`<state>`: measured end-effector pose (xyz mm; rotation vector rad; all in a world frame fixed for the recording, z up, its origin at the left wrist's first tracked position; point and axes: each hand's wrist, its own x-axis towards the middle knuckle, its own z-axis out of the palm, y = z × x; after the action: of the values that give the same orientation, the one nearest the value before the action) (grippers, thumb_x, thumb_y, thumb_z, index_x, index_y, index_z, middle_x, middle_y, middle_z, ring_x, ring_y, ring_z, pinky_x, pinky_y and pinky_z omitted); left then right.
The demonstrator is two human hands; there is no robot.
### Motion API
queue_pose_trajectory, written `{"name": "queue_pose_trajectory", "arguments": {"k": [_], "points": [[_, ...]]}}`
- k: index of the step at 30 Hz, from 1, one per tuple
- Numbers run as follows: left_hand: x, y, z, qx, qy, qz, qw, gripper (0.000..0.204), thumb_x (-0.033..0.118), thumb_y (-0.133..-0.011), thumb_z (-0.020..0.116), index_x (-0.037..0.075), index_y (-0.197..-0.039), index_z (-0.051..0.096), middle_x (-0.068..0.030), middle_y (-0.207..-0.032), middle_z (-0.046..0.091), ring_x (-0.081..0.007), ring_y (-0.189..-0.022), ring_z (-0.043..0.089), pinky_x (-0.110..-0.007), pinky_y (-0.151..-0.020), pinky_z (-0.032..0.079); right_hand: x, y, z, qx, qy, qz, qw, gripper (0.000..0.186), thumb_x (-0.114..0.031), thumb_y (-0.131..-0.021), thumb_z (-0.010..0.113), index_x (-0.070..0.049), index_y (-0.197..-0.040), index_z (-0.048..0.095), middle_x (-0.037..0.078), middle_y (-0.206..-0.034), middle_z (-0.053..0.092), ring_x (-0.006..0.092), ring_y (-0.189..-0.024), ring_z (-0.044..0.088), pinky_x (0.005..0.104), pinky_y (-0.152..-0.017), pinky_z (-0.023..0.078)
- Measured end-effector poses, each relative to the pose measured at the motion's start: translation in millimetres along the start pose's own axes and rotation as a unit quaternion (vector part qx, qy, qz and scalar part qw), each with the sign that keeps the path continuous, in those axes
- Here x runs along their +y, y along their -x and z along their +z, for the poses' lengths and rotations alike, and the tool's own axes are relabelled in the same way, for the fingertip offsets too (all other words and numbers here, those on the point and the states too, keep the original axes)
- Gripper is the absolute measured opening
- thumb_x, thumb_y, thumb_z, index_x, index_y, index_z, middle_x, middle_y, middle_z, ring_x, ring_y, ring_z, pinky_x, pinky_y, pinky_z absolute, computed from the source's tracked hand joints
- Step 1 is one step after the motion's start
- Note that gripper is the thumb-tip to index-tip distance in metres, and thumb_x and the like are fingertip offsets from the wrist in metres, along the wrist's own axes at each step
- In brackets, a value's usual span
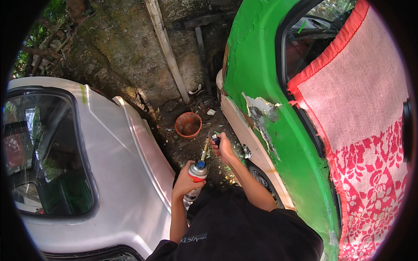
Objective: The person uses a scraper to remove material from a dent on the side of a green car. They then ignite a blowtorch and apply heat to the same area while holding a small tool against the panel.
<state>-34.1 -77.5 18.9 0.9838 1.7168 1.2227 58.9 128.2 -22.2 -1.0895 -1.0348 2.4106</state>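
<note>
Torch (198, 171) and lighter (216, 139) on the near side of a terracotta pot (187, 117).
The left hand (184, 181) grasps the torch, its nozzle (205, 149) pointing past the pot's right side; the right hand (224, 148) clasps the lighter.

Pale lettering (194, 238) stands on the black shirt (252, 230), partly legible. Any print on the can (198, 174) is too small to read.
</note>
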Motion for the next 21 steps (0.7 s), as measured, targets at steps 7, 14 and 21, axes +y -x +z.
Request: {"name": "queue_pose_trajectory", "arguments": {"k": [7,14,21], "points": [[0,-3,1,0.001,-0.003,0.000,1.000,0.070,0.014,-0.058,0.087,0.001,-0.118,0.053,-0.0088,-0.095,0.067,-0.0162,-0.090,0.065,-0.031,-0.084,0.051,-11,6,5,0.027,0.023,-0.019,0.999,0.043,-0.049,-0.094,0.033,-0.016,-0.067,0.039,-0.008,-0.054,0.029,0.0078,-0.043,0.021,0.0281,-0.041,0.014],[4,-4,1,-0.009,0.003,-0.005,1.000,0.071,0.011,-0.058,0.087,0.001,-0.119,0.051,-0.0068,-0.097,0.066,-0.0148,-0.091,0.064,-0.031,-0.085,0.051,-7,-4,3,0.029,-0.007,-0.021,0.999,0.043,-0.049,-0.094,0.033,-0.016,-0.067,0.037,-0.006,-0.053,0.029,0.0093,-0.041,0.021,0.0295,-0.040,0.014],[3,-4,0,-0.027,0.003,-0.011,1.000,0.071,0.013,-0.058,0.087,0.001,-0.119,0.052,-0.0078,-0.097,0.066,-0.0153,-0.091,0.064,-0.031,-0.085,0.051,-8,-5,7,0.048,0.007,-0.018,0.999,0.045,-0.048,-0.096,0.031,-0.014,-0.069,0.044,-0.006,-0.054,0.035,0.0084,-0.041,0.024,0.0285,-0.040,0.018]]}}
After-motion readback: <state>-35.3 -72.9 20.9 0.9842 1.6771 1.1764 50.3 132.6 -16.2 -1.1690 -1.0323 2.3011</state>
